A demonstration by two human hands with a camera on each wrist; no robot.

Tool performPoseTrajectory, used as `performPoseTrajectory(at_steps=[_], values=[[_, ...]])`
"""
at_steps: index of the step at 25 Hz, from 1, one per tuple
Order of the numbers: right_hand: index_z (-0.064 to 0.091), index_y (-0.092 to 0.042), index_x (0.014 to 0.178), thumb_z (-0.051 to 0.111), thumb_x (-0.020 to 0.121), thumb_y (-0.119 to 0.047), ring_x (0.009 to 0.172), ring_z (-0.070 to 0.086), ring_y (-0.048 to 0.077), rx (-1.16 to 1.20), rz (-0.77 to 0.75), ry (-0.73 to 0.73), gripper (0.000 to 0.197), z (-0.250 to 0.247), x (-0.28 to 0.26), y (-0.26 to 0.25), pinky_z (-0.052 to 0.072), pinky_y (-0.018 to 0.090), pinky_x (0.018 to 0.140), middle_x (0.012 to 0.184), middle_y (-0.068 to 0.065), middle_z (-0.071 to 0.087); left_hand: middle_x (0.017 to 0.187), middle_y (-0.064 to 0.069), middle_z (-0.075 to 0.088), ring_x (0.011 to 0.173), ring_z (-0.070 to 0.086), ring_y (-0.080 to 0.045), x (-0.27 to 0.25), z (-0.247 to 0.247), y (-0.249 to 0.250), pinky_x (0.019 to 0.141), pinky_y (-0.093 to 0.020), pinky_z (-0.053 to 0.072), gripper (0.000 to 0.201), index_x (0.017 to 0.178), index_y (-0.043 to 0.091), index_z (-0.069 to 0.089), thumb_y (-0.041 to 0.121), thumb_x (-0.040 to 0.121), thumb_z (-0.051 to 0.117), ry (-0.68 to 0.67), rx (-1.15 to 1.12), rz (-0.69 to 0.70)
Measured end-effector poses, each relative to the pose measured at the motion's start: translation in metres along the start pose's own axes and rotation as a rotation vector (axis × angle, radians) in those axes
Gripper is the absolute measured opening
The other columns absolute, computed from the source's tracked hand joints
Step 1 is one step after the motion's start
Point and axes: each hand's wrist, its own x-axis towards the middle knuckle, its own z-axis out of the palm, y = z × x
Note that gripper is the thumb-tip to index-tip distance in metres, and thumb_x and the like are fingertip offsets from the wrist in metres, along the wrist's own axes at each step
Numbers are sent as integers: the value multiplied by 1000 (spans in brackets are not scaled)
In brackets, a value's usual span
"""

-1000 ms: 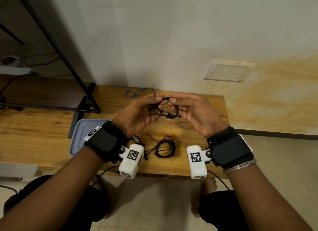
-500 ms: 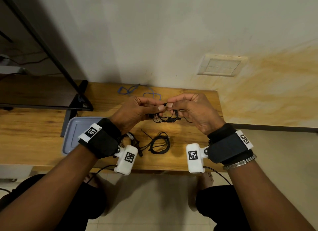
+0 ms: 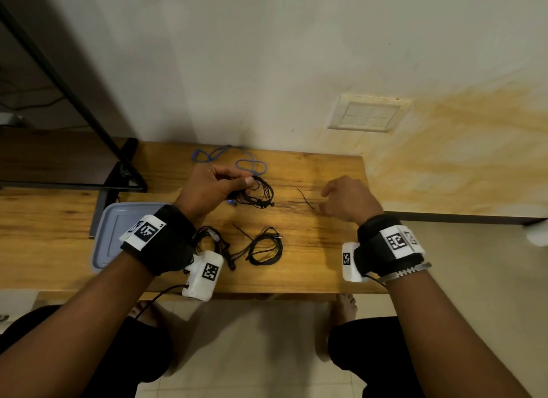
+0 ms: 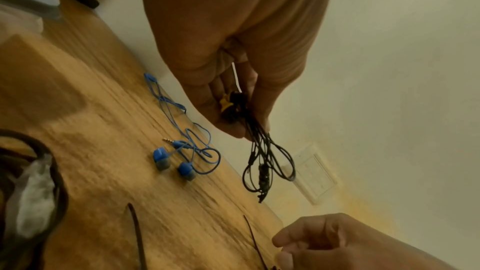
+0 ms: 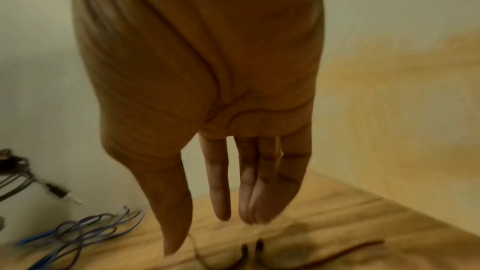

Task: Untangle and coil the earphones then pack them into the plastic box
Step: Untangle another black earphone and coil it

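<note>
I wear a black wrist strap on each arm, each with a white tag printed with a black square code. A white camera block hangs under each wrist, trailing a thin black cable. On my right wrist sits a silver metal bracelet, and I wear black trousers.

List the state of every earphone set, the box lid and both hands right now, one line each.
Black earphones in hand: coiled, pinched, hanging above the table.
Blue earphones: loose and uncoiled on the table.
Black earphones near the table edge: coiled, lying free.
Box lid: flat on the table, partly hidden by the left wrist.
Left hand: pinches the coil.
Right hand: holds nothing, fingers straight.
</note>
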Motion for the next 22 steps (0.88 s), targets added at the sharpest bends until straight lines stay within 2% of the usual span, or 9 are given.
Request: performPoseTrajectory(at_steps=[2,4,7,11,13,16,19,20,22], values=[[73,-18,111,82,89,-34,99,58,18,-5,-29,13,29,15,-2,-10,50,34,86,109,-4,63,82,-9,80,74,73,-13,0,0,1,73,-23,62,10,101,6,82,7,92,77,14,5,-2],[71,-12,93,82,90,-32,90,64,22,-30,-59,94,22,30,-2,-21,54,34,76,99,2,68,77,-3,80,69,73,-9,1,0,1,69,-20,61,13,105,2,81,5,93,76,30,9,-5],[62,-13,78,76,95,-23,77,65,26,-75,-95,163,24,50,-6,-32,59,37,70,85,7,67,81,-7,80,72,72,-13,4,-3,2,73,-24,63,13,105,4,81,7,93,77,33,16,-4],[64,-9,94,72,94,-14,87,63,32,-182,-249,94,10,62,-18,-51,57,42,76,95,12,62,97,-25,79,84,71,-26,5,-8,2,87,-39,60,16,106,2,81,10,92,79,77,18,-8],[63,-9,99,74,94,-18,92,64,32,-265,-272,100,14,61,-20,-57,56,42,77,96,11,60,97,-25,79,86,71,-26,4,-9,2,89,-41,61,15,105,4,81,11,92,79,72,21,-6],[55,-17,86,76,91,-22,88,66,31,-300,-246,112,23,57,-21,-62,61,44,77,87,5,57,89,-13,81,84,74,-20,4,-11,-1,87,-37,62,11,102,11,83,13,92,80,70,35,-10],[65,-15,81,81,87,-35,76,65,23,-116,-205,112,26,39,-23,-67,55,34,66,81,1,66,86,-7,81,79,77,-11,6,-13,-1,78,-24,61,14,105,9,82,11,92,79,97,50,14],[69,-17,80,83,85,-38,73,65,18,30,-209,95,26,32,-23,-69,50,29,62,78,-1,69,86,-5,81,76,77,-7,6,-14,-1,75,-20,60,15,107,7,81,9,92,79,113,53,25],[74,-17,79,86,82,-33,68,67,9,366,-229,65,20,19,-26,-74,52,24,61,75,-4,75,83,-2,80,70,76,-4,7,-12,0,70,-16,58,16,107,3,80,6,92,78,132,51,41]])
